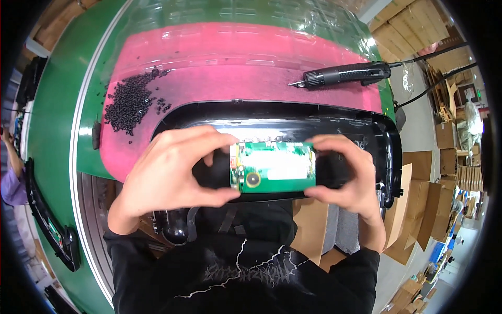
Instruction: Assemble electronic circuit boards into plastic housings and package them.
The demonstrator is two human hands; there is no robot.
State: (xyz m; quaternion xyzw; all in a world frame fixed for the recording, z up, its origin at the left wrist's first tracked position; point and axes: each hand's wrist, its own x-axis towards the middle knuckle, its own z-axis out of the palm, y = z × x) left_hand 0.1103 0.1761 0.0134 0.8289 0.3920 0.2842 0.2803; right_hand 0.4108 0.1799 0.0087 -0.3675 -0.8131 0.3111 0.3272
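While I am steadying the green circuit board [273, 167] over the black plastic housing [376, 136], my left hand [167, 172] and right hand [348, 175] are pinching its short ends, fingers clamped, keeping it level.

Factory assembly line, green conveyor belt [57, 131], electric screwdriver [348, 74], heap of black screws [128, 102], stacked cardboard boxes [418, 204]
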